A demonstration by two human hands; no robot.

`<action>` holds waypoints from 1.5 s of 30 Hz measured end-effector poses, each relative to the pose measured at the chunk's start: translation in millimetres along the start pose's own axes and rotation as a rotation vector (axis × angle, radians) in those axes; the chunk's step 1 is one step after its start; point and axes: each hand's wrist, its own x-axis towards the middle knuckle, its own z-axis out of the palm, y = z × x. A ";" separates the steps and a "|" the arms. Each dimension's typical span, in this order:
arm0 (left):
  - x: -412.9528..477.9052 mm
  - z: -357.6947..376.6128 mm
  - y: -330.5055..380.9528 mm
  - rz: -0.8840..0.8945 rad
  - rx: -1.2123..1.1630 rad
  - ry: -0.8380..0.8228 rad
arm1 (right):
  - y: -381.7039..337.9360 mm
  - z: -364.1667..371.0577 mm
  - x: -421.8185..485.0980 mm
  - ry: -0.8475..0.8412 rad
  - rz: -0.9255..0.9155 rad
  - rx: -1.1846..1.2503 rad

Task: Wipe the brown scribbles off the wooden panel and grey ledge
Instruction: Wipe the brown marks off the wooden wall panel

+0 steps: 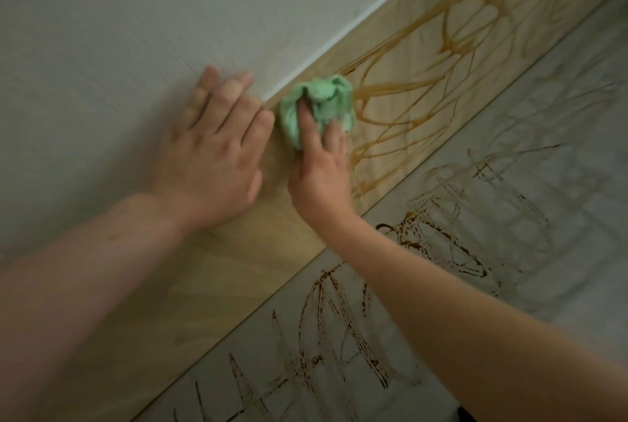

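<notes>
A wooden panel (238, 258) runs diagonally from lower left to upper right. Brown scribbles (424, 82) cover its right stretch; the stretch left of the cloth looks plain. Below it lies the grey ledge (550, 184), marked with darker brown scribbles (441, 245). My right hand (321, 177) presses a bunched green cloth (323, 105) against the panel, fingers curled into it. My left hand (217, 150) lies flat, fingers straight, across the wall and the panel's upper edge, just left of the cloth.
A pale wall (170, 14) fills the upper left, with a thin white strip (339, 37) between it and the panel. Both forearms reach in from the bottom corners. A dark object shows at the bottom edge (475, 416).
</notes>
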 end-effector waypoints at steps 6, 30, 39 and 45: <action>49.2 -5.6 -4.5 0.102 0.000 -0.046 | -0.7 -29.4 58.6 0.208 0.254 0.195; 104.0 40.1 10.4 0.159 0.132 0.081 | 48.7 -61.6 111.1 0.301 0.278 0.246; 104.4 40.6 9.6 0.159 0.161 0.060 | 26.0 -50.2 77.2 0.184 0.151 0.190; 103.5 42.2 10.6 0.163 0.161 0.034 | 30.2 -82.5 132.5 0.332 0.453 0.307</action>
